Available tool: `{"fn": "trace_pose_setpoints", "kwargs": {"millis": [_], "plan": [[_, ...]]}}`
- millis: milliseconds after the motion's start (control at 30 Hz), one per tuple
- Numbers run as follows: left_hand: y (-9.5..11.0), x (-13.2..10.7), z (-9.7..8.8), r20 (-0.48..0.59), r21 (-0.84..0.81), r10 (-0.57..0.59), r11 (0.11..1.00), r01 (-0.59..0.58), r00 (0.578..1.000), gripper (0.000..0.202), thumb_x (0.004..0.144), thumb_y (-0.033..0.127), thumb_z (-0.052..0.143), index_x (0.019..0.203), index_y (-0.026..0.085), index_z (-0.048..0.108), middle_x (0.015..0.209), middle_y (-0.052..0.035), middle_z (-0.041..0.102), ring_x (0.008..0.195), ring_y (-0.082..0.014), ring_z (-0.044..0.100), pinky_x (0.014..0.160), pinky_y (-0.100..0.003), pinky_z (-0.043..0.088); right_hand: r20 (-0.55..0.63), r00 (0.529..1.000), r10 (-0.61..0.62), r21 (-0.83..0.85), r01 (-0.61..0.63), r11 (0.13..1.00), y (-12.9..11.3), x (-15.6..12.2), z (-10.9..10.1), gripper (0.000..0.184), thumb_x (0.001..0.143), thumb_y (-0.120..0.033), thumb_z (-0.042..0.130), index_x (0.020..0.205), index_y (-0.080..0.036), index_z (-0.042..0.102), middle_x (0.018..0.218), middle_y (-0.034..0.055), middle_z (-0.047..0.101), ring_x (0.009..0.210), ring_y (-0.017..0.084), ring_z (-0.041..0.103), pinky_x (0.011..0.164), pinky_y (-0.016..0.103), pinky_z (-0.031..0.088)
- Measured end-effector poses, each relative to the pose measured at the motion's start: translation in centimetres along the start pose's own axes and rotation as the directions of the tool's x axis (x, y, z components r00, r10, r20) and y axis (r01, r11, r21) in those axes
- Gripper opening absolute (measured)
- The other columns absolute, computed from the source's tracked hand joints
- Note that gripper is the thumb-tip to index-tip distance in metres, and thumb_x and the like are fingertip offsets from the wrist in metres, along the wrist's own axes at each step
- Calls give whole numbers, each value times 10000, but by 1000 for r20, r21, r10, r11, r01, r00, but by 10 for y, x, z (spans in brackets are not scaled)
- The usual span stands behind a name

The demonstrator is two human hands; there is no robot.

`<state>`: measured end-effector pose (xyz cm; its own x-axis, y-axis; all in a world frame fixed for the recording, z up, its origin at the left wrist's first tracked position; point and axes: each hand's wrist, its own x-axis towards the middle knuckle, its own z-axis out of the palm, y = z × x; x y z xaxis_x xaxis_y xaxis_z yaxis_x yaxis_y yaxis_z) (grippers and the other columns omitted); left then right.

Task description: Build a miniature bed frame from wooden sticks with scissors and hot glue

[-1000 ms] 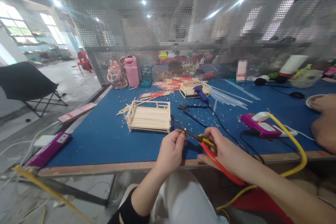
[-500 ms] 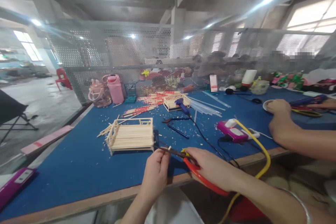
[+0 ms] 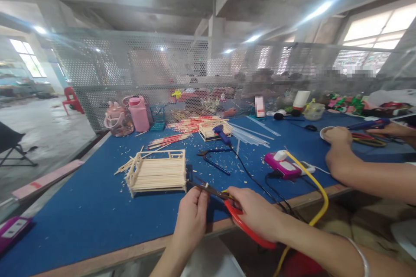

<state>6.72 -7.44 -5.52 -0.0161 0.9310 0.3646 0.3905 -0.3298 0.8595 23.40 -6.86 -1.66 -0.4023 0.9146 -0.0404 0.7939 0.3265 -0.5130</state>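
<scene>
The right hand (image 3: 256,210) gripped the red-handled scissors (image 3: 242,221) while the left hand (image 3: 191,212), fingers closed, apparently pinched a pale stick (image 3: 206,185) at the blades, where clean cutting required fingertips clear of the edges, the stick frame (image 3: 159,174) standing beyond on the table (image 3: 97,225).

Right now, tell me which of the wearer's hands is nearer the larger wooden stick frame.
Left. The left hand is just off the larger wooden stick frame's near right corner; the right hand, gripping red-handled scissors, is farther right.
</scene>
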Motion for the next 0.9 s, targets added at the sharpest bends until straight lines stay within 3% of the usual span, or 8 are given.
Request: {"fn": "trace_pose_setpoints", "kwargs": {"millis": [200,400,667,900], "plan": [[0,2,1,-5,17,9,1000,-9,1000,346,862,400,383,641,186,543,610,-20,595,580,-150,517,564,-246,405,31,997,69,-46,-68,997,-3,-4,-1,88,717,-111,476,747,-192,491,757,47,622,666,161,528,569,252,273],[1,4,-2,76,32,22,999,-25,997,336,884,363,376,797,178,642,820,-69,693,772,-197,618,713,-281,453,59,996,63,6,-64,998,-6,-8,-2,88,743,-150,484,814,-199,465,873,66,634,755,177,552,622,252,320],[3,6,-1,52,15,27,1000,-28,998,327,866,365,394,766,184,647,806,-76,701,778,-217,630,715,-300,465,14,998,61,-74,-60,995,-4,2,3,19,753,-178,486,763,-191,477,750,56,619,667,172,534,569,265,268],[2,7,0,51,70,34,997,-38,998,309,867,338,383,737,194,623,732,-57,678,695,-199,601,653,-284,433,26,997,70,-71,-68,995,2,2,2,95,713,-112,485,683,-196,453,674,31,601,588,135,496,523,245,257]]}}
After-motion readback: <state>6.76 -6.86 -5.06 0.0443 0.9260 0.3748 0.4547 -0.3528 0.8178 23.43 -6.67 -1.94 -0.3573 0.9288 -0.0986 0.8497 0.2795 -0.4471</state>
